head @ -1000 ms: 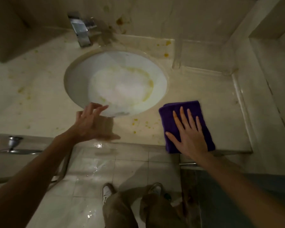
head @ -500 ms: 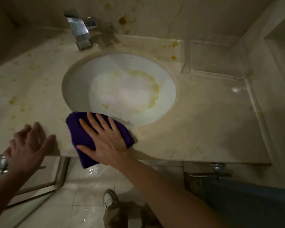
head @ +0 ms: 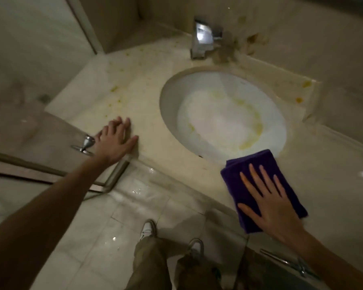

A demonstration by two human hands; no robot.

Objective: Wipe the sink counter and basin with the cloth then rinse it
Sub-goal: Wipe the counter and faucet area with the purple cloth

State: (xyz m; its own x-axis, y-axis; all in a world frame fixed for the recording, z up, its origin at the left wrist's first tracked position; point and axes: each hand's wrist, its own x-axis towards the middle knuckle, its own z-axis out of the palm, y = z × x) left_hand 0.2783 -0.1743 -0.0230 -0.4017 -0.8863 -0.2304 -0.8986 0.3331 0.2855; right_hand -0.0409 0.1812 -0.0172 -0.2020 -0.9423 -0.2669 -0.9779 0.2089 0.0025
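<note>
A folded purple cloth (head: 252, 166) lies flat on the beige stone counter (head: 147, 109), at its front edge just right of the white oval basin (head: 224, 114). My right hand (head: 268, 201) presses down on the cloth with fingers spread. My left hand (head: 113, 141) rests palm down on the counter's front left edge, holding nothing. Yellow-brown stains ring the basin's inside and dot the counter to the left and at the back right. A chrome faucet (head: 203, 41) stands behind the basin.
A glass shower door with a chrome knob (head: 85, 144) and metal frame adjoins the counter on the left. A stained wall rises behind the faucet. Wet floor tiles, my shoes (head: 148, 229) and a cabinet handle (head: 291, 264) lie below the counter.
My right hand slid the cloth along the counter's front edge from the basin's left side to its right side. My left hand stayed on the counter's left edge. The view swung left.
</note>
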